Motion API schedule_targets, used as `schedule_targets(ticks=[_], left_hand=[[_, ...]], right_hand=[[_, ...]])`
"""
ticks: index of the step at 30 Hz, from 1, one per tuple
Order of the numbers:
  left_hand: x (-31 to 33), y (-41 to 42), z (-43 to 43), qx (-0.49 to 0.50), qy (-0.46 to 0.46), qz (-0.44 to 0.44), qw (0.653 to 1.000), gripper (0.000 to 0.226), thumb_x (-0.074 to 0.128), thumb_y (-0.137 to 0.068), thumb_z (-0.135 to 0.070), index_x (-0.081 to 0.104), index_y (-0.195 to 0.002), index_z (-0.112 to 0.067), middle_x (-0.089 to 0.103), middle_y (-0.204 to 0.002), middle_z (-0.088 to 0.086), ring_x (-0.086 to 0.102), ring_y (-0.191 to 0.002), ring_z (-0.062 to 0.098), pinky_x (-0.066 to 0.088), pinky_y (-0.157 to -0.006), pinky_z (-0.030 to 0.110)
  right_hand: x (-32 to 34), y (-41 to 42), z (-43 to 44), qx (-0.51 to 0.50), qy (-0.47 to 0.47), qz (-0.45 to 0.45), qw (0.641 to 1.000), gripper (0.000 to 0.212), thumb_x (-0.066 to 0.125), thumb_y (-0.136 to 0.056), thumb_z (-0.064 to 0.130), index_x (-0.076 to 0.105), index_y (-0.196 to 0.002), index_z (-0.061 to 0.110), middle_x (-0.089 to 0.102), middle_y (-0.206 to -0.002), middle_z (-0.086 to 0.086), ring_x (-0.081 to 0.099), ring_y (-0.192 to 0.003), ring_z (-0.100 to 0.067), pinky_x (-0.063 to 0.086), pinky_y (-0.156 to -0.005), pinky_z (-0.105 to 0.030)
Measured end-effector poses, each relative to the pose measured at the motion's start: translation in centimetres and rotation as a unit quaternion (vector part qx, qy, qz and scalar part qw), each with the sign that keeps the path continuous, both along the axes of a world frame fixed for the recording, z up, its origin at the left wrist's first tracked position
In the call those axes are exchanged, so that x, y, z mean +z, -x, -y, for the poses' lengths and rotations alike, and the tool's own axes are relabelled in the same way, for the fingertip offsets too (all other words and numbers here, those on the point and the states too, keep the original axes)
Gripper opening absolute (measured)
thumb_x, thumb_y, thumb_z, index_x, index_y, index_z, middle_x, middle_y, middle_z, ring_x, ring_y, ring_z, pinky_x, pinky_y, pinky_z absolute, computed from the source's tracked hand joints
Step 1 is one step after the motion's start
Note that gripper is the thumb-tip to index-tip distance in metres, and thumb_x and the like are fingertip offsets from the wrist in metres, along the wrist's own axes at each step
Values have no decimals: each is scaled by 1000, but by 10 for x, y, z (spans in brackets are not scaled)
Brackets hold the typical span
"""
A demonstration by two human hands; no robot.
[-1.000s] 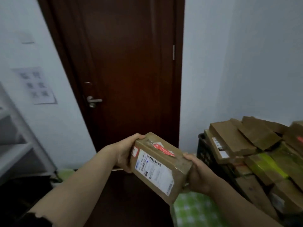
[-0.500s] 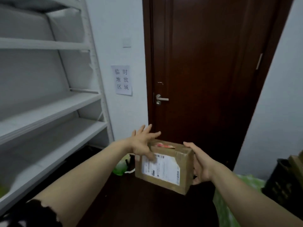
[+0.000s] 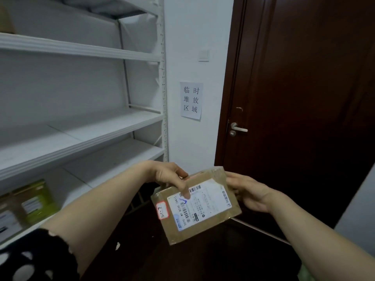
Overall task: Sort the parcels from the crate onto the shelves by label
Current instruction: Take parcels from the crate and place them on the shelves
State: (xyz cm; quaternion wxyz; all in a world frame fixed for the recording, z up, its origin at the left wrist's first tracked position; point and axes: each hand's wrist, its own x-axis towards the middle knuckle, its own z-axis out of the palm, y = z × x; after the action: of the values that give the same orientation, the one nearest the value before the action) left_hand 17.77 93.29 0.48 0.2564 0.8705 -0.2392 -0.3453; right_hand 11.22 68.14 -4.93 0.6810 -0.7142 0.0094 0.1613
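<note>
Once turned from crate to shelves (image 3: 81,48), holding parcel (image 3: 203,224) face-up, gripped at left edge by left hand (image 3: 170,175), right end by right hand (image 3: 251,193). Probably reading label (image 3: 205,201).

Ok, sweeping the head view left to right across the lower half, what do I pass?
Green parcel standing on the lower shelf → left hand → brown parcel, which both hands hold, white label up → right hand.

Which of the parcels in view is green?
The green parcel standing on the low shelf at left. The neighbour parcel further left and the held parcel, between left hand and right hand, are brown.
</note>
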Motion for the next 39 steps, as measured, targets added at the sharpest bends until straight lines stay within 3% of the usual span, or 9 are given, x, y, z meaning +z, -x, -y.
schedule_targets(ticks=[7,10,12,15,17,20,25,31,39], left_hand=[[-2,-9,-29,97,21,98,990,97,85,-62,-31,37,-145,-16,51,-139,-6,56,-118,13,41,-100,21],[-11,-13,-42,313,193,208,906,92,81,-72,-18,29,-148,-8,41,-147,5,48,-124,17,37,-97,19],[-24,-14,-50,411,263,136,862,103,85,-66,-26,26,-149,-9,39,-148,8,43,-129,24,37,-104,33],[-44,-3,-50,397,347,-64,847,111,92,-45,-43,40,-136,-9,57,-129,8,53,-117,24,45,-98,49],[-50,5,-45,357,377,-97,849,81,88,-53,-36,54,-122,-12,68,-115,5,61,-110,23,47,-97,53],[-52,7,-46,364,411,-64,833,43,79,-73,-13,62,-113,-15,72,-107,2,67,-103,23,54,-87,46],[-50,7,-67,400,414,-31,817,48,77,-72,1,59,-114,-11,74,-103,3,70,-96,23,57,-81,43],[-51,13,-67,431,394,-14,812,51,80,-68,2,58,-112,-13,73,-104,5,68,-100,24,54,-89,48],[-48,21,-75,461,385,-7,799,50,78,-70,4,58,-111,-15,74,-102,2,68,-98,20,57,-80,39]], right_hand=[[5,-26,-45,-26,103,75,992,78,87,-53,22,56,-120,47,61,-120,-2,57,-112,-20,42,-102,-40],[-11,-30,-52,-141,-19,67,988,54,78,-71,17,60,-121,30,68,-114,-7,65,-99,-22,52,-81,-37],[-16,-34,-61,-150,-122,40,980,46,74,-71,14,62,-114,23,69,-110,-10,67,-96,-26,54,-77,-41],[-15,-45,-81,-119,-234,18,965,49,72,-66,13,59,-113,16,67,-109,-14,66,-96,-31,54,-83,-50],[-16,-54,-94,-92,-260,13,961,56,76,-65,6,56,-117,14,66,-113,-18,64,-101,-35,54,-83,-53],[-18,-65,-104,-57,-249,7,967,68,79,-60,0,54,-121,15,68,-111,-17,62,-106,-35,55,-81,-51],[-11,-79,-105,-10,-164,32,986,66,74,-65,2,54,-127,13,63,-121,-14,61,-106,-26,47,-96,-44],[-12,-88,-113,34,-143,38,988,51,66,-77,-10,53,-122,10,68,-110,-9,69,-87,-20,55,-70,-32],[-19,-99,-125,71,-170,15,983,69,77,-60,-7,52,-122,7,70,-108,-14,69,-95,-29,55,-76,-37]])
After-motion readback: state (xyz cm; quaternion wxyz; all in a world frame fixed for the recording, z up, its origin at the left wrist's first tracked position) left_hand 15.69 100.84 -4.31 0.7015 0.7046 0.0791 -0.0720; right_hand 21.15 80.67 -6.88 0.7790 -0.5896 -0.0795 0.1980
